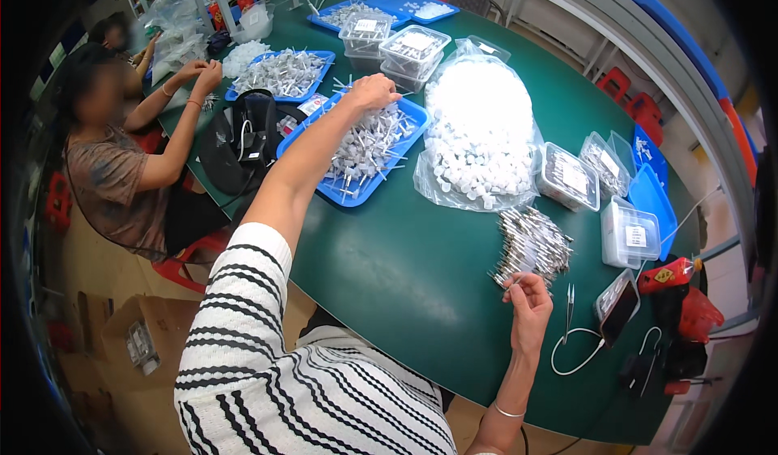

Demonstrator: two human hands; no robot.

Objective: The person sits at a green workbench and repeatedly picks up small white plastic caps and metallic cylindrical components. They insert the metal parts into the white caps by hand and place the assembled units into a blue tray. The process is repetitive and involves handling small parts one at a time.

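My left arm reaches forward over a blue tray [354,200] heaped with small white-and-grey plastic pieces that have thin metal stems [356,159]. My left hand [373,92] is at the tray's far edge, its fingers curled downward; whatever lies under the fingertips is hidden. At the right, my right hand [528,301] is closed in a pinch at the near edge of a pile of thin metal rods [531,248]. Its fingertips seem to be on one of the rods, too small to make out clearly. Metal tweezers [570,305] lie just right of this hand.
A large clear bag of white caps [482,131] lies mid-table. Lidded clear boxes [413,46] stand behind; others [632,232] stand right, near a phone [620,305] and white cable [559,366]. At left are a black bag [231,147], another filled tray [284,74] and a seated co-worker [121,163].
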